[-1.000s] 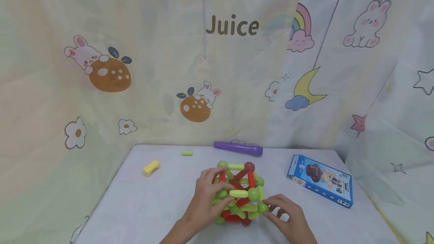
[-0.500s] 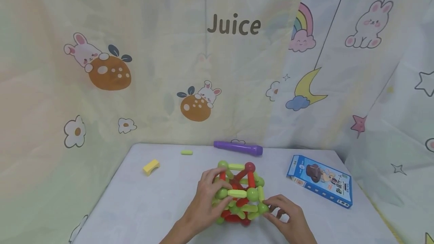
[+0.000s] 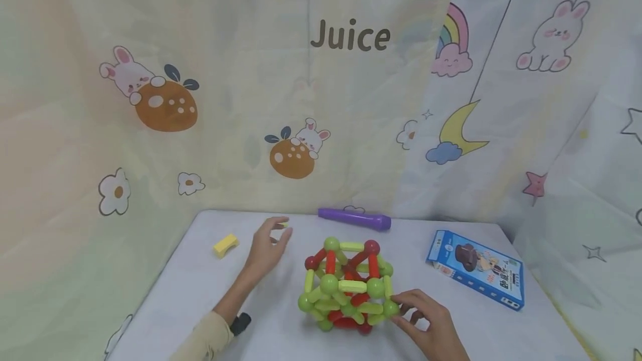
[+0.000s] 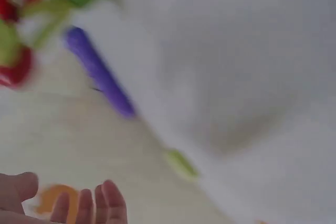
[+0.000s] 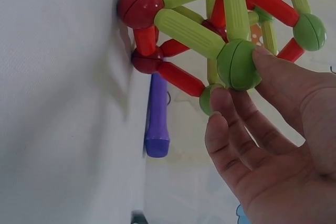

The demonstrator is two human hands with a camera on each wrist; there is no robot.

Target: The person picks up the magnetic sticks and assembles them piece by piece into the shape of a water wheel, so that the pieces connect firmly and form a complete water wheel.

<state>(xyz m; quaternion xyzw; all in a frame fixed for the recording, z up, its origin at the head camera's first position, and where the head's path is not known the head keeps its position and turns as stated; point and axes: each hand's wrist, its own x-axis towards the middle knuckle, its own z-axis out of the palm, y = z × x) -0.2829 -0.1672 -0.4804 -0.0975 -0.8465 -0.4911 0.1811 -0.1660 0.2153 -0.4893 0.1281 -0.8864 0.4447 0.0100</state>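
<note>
A ball-and-stick magnetic construction (image 3: 351, 287) of red and green pieces stands at the middle of the table. My right hand (image 3: 426, 322) pinches a green ball (image 5: 239, 65) at its lower right corner between thumb and fingertips. Toward the back left, my left hand (image 3: 266, 252) is held over the table with its fingers apart. In the head view its fingertips partly cover a short light-green stick (image 3: 285, 225). The left wrist view shows this stick (image 4: 181, 164) lying apart from the blurred left hand (image 4: 63, 203), which holds nothing.
A purple microphone-shaped tube (image 3: 354, 219) lies along the back edge. On the left sits a yellow arch block (image 3: 225, 245). A blue printed box (image 3: 476, 269) lies at the right. A patterned curtain (image 3: 225, 99) hangs behind the table (image 3: 200, 294).
My left hand has let go of the construction and moved away to the back left, near the light-green stick. The right hand keeps its pinch on the green ball.
</note>
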